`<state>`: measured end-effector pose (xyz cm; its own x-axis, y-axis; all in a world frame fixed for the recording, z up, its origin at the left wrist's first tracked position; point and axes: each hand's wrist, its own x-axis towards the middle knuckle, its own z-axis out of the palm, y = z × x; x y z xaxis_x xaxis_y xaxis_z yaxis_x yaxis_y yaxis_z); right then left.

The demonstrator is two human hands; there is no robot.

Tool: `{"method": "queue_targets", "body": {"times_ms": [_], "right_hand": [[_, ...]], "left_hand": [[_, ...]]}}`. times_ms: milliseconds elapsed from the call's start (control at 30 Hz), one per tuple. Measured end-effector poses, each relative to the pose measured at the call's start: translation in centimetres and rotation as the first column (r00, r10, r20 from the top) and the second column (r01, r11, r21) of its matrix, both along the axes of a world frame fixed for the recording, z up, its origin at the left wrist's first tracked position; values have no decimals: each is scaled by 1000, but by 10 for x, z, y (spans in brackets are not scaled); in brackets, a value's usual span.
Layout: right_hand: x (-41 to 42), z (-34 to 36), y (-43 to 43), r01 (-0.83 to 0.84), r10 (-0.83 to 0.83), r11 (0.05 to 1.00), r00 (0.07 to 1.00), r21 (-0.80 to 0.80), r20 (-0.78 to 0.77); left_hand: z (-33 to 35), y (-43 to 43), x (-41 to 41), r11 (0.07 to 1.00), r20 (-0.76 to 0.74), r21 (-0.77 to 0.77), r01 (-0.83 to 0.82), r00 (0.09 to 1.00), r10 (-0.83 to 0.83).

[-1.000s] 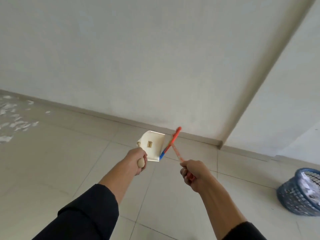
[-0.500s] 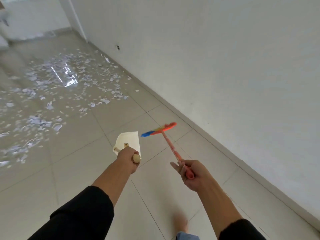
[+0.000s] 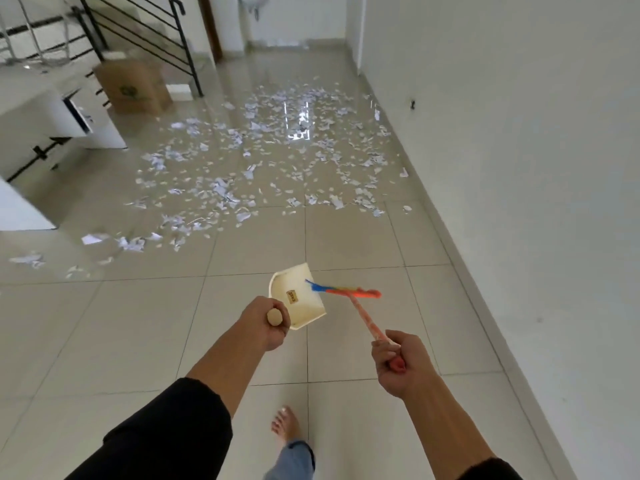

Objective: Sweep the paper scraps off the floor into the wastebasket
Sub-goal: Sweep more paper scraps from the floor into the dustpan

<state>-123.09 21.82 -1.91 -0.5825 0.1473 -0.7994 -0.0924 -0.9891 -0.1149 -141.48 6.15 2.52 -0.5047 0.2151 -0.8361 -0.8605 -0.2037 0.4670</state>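
Up front, left hand (image 3: 268, 323) fisted round the wooden handle of a cream dustpan (image 3: 299, 299), held above the tiled floor (image 3: 138, 323). Right hand (image 3: 401, 363) grips the red handle of a broom (image 3: 349, 293) w/ blue-orange bristles, its head just over the pan's rim. Paper scraps (image 3: 263, 161) lie scattered well ahead, btwn a white cabinet (image 3: 45, 123) and the wall (image 3: 519, 133). Cardboard box (image 3: 133, 86) sits by the stair railing (image 3: 145, 32). Bare foot (image 3: 285, 424) below.

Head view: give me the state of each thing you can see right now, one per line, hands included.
Left hand: grips the dustpan handle.
Right hand: grips the broom handle.
Dustpan: held off the floor, looks empty.
Broom: raised, head next to the dustpan.
Paper scraps: scattered on the floor ahead, unswept.
Cardboard box: upright by the stair railing.
Wastebasket: not in view.
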Motion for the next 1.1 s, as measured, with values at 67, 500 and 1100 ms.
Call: {"method": "queue_targets", "body": {"times_ms": [67,500,1100], "right_hand": [[-46,-1,19,-34,34,999,999,11,-6],[-304,16,128,-214,154,930,965,300,213],[-636,-34,306,-821,306,364,551,440,776]], "left_hand": [[-6,12,-43,998,6,25,-49,999,49],[-1,102,-305,990,111,79,-115,988,106],[-40,230,-607,966,162,33,-256,955,248]]}}
